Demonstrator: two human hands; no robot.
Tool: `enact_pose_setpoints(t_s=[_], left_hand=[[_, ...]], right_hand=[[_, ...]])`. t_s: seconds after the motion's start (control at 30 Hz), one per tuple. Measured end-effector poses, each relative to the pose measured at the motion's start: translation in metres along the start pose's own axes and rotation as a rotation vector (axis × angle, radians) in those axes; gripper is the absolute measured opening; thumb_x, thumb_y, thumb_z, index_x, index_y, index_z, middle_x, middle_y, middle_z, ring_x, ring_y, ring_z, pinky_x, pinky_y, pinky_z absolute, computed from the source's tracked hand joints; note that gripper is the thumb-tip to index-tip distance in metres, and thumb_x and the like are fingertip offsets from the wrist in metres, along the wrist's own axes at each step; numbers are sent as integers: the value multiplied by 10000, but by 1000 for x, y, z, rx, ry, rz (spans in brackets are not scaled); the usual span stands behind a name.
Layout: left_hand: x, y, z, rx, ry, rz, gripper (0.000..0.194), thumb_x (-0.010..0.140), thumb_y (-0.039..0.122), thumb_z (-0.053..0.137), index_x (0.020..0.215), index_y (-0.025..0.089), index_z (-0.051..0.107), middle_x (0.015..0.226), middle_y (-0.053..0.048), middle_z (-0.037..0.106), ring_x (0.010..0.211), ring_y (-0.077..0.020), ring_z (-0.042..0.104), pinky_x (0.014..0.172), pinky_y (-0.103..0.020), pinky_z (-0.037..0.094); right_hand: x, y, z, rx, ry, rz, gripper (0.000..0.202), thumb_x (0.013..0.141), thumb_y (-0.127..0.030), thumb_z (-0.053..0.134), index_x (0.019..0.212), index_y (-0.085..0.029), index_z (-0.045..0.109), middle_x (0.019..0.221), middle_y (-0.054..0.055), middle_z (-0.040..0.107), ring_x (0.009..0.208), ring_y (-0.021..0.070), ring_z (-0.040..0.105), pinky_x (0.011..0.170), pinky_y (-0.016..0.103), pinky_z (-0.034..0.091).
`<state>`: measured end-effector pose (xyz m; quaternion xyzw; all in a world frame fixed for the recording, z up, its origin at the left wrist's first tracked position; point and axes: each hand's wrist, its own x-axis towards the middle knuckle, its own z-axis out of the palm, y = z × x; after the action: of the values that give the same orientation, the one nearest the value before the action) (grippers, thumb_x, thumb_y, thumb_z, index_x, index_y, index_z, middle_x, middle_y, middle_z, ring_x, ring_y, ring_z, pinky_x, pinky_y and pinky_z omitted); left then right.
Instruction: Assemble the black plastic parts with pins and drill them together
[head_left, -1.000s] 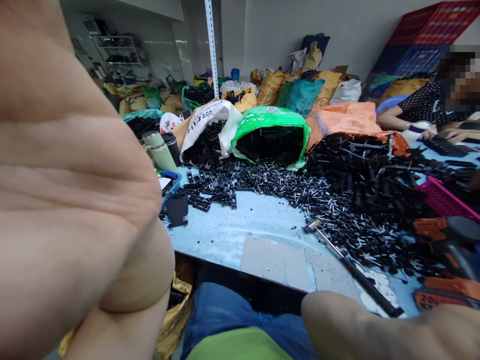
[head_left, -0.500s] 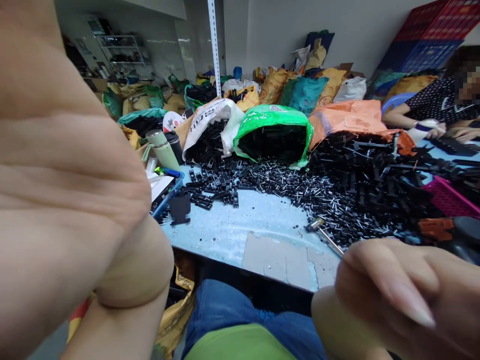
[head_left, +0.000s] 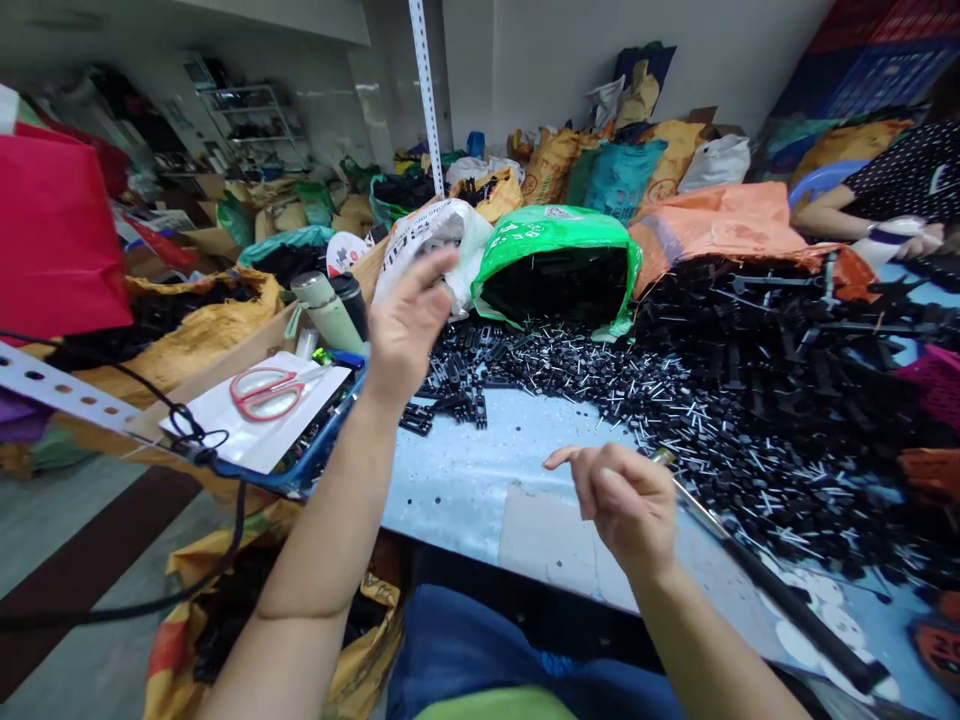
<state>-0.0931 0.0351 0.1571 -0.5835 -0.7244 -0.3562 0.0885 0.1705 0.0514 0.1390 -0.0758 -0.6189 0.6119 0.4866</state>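
Observation:
My left hand (head_left: 411, 325) is raised over the table's left part, its fingers stretched out and a little blurred, with no object seen in it. It is in front of the white sack (head_left: 469, 235) and above black slotted plastic parts (head_left: 457, 395). Over the front of the table is my right hand (head_left: 622, 495), index finger pointing left and the other fingers loosely bent; nothing shows in it. Close to its right lies a hammer (head_left: 780, 590) with a black grip. Behind it spreads a heap of small black pieces with metal pins (head_left: 660, 400).
A green sack (head_left: 559, 220) and an orange sack (head_left: 720, 225) lie open at the back. Left, a blue tray (head_left: 281, 480) bears paper and red scissors (head_left: 266, 393) beside a thermos (head_left: 326, 310). A grey sheet (head_left: 547, 535) lies at the front edge. Another person's arm (head_left: 847, 210) shows far right.
Both hands have moved away from the camera and out over the table. The left hand uncovers the tray and scissors; the right hand uncovers the hammer's grip.

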Motion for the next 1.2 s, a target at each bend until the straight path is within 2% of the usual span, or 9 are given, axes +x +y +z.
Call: enact_pose_setpoints(t_s=[0.17,0.3,0.4,0.53,0.67,0.73,0.87,1.0,1.2], left_hand=[[48,-64,87,122,-83,-365,495,855,381,491,1219,47,484,1315,-227,438,1263,-302,360,1028,-459,309],[52,-122,134,196,-181,-448,600,843,445,450,1341,124,352,1441,-199,234,1340,-366,130,999,-622,212],[49,-145,153,232,-314,-428,528,852,450,400,1316,197,397,1443,-133,272,1354,-323,111,1000,-619,206],[34,-151,159,249,-421,-344,511,819,489,436,1260,233,463,1430,-107,311,1329,-313,222,1000,-567,261],[28,-146,147,255,-389,-279,568,843,493,399,1304,162,401,1347,-152,425,1242,-296,389,990,-458,339],[36,-136,140,237,-255,-200,531,874,445,359,1295,123,399,1266,-160,500,1176,-274,465,979,-401,368],[67,-105,136,145,-27,22,430,886,383,370,1240,150,447,1169,-117,563,1091,-242,527,952,-336,408],[107,-92,140,98,14,103,408,867,340,421,1231,158,444,1176,-122,549,1105,-240,513,949,-323,415],[170,-114,160,215,130,-159,662,812,338,496,1357,77,226,1326,-216,382,1148,-322,464,917,-412,417]], right_hand=[[1,46,-20,-358,-28,360,406,815,-385,561,497,-191,398,422,-45,413,452,96,415,573,264,423],[-2,75,-25,-459,-135,524,428,822,-474,516,532,-191,376,448,-44,410,449,89,416,499,226,352],[5,96,-29,-562,-266,562,434,831,-483,490,538,-189,361,466,-44,403,463,90,417,496,221,339],[60,122,-63,-870,-326,371,326,826,-474,495,687,-179,490,632,3,532,578,125,483,547,238,381],[169,134,-141,-1367,246,99,539,756,-526,567,1110,-128,483,1123,171,527,938,233,527,792,345,411],[223,135,-184,-1612,431,209,611,756,-573,533,1105,-72,506,1138,244,510,1064,315,475,841,409,378],[298,133,-234,-1765,204,522,551,797,-548,472,945,-36,612,950,261,598,934,325,567,745,381,408],[337,123,-231,-1757,58,418,401,826,-414,456,786,-68,656,804,189,641,801,246,602,667,283,400],[337,100,-244,-1735,-90,271,455,845,-447,362,737,-115,653,709,84,635,706,191,580,587,232,367]])
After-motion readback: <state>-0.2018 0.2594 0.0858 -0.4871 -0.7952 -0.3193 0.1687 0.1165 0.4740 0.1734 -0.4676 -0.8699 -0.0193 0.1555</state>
